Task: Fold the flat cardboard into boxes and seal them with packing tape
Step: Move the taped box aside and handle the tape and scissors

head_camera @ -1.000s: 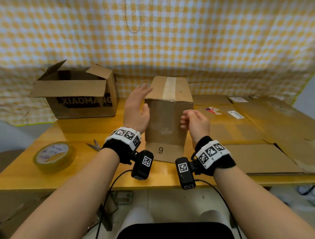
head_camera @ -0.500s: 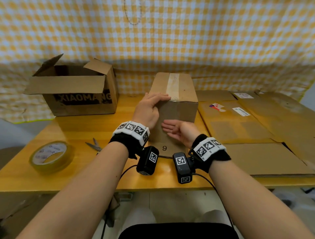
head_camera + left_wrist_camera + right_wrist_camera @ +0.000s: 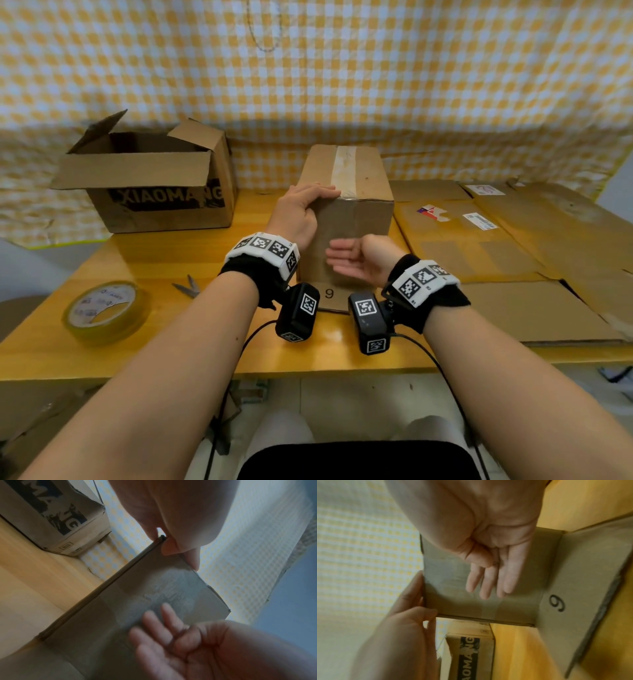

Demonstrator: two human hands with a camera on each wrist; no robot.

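A brown cardboard box [image 3: 356,205] stands upright mid-table, with a strip of tape along its top. A bottom flap marked "9" [image 3: 330,296] lies flat on the table toward me. My left hand [image 3: 301,209] grips the box's top near-left corner, fingers over the top edge and thumb on the near face; the left wrist view shows the fingers [image 3: 181,545] on that corner. My right hand [image 3: 352,260] is open, its straight fingers [image 3: 489,582] lying against the near face. The tape roll [image 3: 102,310] lies at the front left, away from both hands.
An open box printed XIAOMANG [image 3: 154,185] stands at the back left. Scissors [image 3: 188,287] lie between the tape roll and my left wrist. Flat cardboard sheets [image 3: 496,257] cover the right of the wooden table [image 3: 164,260]. A checked cloth hangs behind.
My left hand went from hovering open beside the box to gripping its top near-left corner. My right hand left the box's right edge, uncurled, and now lies flat on the near face.
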